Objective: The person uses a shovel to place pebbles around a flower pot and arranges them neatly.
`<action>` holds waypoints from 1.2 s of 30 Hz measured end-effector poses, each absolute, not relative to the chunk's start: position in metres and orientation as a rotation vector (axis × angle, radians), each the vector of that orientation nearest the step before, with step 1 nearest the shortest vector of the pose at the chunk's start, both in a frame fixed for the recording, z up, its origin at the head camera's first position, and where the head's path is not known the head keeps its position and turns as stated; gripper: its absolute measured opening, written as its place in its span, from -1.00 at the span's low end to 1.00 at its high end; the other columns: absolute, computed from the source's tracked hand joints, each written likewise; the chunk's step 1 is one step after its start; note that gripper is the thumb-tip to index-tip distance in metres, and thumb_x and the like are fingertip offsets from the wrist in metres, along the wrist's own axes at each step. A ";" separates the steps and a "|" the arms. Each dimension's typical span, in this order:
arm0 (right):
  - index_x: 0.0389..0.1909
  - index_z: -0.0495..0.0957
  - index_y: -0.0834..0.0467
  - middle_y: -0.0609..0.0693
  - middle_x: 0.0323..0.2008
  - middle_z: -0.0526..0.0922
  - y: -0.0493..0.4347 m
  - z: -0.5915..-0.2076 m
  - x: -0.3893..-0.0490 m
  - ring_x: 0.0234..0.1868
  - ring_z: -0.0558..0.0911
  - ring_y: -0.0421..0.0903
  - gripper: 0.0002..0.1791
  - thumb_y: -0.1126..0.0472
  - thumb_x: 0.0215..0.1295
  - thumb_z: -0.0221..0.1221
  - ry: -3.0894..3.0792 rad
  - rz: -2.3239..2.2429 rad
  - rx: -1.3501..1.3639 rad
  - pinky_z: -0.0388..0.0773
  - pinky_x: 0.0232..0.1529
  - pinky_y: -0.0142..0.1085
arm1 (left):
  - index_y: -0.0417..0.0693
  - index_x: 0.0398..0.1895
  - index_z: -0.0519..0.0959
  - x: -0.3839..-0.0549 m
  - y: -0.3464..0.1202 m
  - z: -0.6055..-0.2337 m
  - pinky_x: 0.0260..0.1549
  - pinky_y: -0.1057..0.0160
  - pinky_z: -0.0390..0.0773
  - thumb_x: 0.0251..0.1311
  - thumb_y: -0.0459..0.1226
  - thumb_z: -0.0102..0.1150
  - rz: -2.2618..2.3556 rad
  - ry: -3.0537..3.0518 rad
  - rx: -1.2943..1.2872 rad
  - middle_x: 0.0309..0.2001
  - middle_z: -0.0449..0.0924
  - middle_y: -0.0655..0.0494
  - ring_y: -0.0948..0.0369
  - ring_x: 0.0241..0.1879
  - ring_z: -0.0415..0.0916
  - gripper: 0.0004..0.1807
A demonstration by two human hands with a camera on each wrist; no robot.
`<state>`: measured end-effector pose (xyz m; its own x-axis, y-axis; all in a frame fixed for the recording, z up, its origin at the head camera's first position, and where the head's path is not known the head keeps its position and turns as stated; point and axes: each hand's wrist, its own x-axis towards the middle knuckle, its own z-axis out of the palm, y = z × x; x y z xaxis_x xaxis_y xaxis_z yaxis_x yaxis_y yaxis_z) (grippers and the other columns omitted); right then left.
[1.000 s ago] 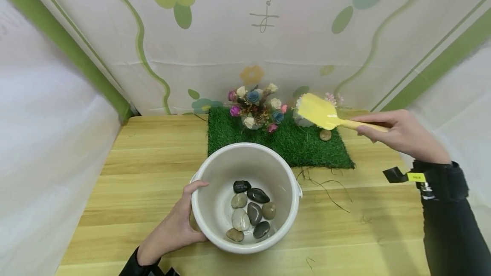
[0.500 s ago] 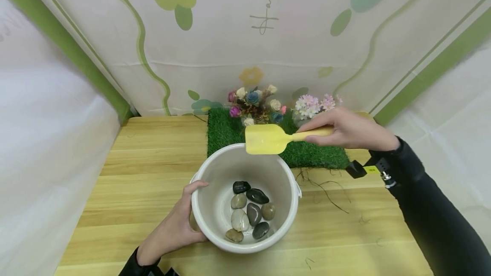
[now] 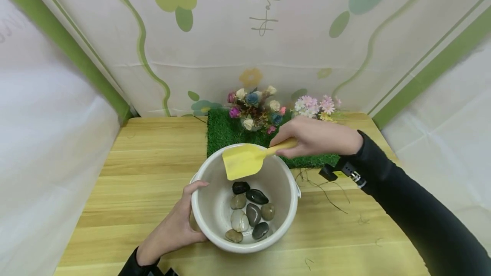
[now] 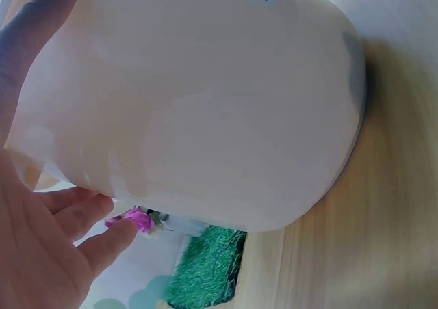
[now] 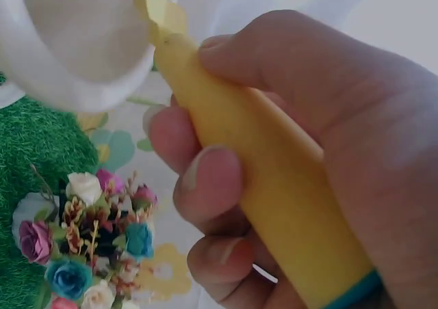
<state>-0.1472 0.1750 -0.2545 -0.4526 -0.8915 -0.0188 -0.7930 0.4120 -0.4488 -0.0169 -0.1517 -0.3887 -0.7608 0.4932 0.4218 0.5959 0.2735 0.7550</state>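
Observation:
A white bucket stands on the wooden table with several smooth stones at its bottom, black, grey, tan and whitish. My left hand grips its left side, thumb over the rim and fingers along the outer wall; the bucket's side fills much of the left wrist view. My right hand holds a yellow toy shovel by its handle. The blade overlaps the bucket's far rim and opening, slanting down to the left above the stones. In the right wrist view, thumb and fingers wrap the shovel's thick handle.
Behind the bucket lies a green artificial grass mat. A pot of mixed roses and a bunch of pink and white flowers stand there. Dark thin strands lie on the table. Printed fabric hangs at the back.
My right hand has brought the shovel leftward and down, from over the right end of the mat to the bucket's opening. My left hand and the bucket stay in place.

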 end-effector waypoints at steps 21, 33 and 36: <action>-0.51 0.50 -0.07 -0.22 -0.61 0.37 0.114 -0.280 -0.133 -0.66 0.24 -0.27 -0.89 0.14 0.16 0.20 2.403 -0.094 -1.506 0.18 -0.59 -0.38 | -0.25 0.22 0.07 -0.017 -0.152 -0.389 -0.17 0.03 0.54 -0.45 -0.26 0.55 -1.508 -2.424 -1.045 0.28 0.08 -0.33 -0.06 0.08 0.34 0.09; -0.65 0.23 0.00 -0.14 -0.66 0.15 0.094 -0.291 -0.123 -0.62 0.13 -0.21 -0.69 0.27 0.04 0.18 2.371 0.192 -1.467 0.10 -0.59 -0.37 | -0.24 0.22 0.07 -0.018 -0.152 -0.389 -0.12 0.05 0.51 -0.47 -0.24 0.55 -1.493 -2.417 -1.050 0.31 0.04 -0.30 0.04 0.13 0.30 0.11; -0.63 0.20 0.00 -0.14 -0.66 0.13 0.090 -0.292 -0.120 -0.62 0.10 -0.21 -0.67 0.28 0.03 0.19 2.363 0.260 -1.459 0.08 -0.59 -0.37 | -0.24 0.22 0.07 -0.018 -0.152 -0.389 -0.11 0.04 0.50 -0.47 -0.23 0.55 -1.488 -2.418 -1.051 0.31 0.04 -0.31 0.03 0.13 0.30 0.11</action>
<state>-0.1197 0.0898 -0.2925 -0.4084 -0.8269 -0.3866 -0.8911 0.4530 -0.0275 -0.0183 -0.1519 -0.3893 -0.7532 0.4966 0.4313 0.6088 0.2781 0.7430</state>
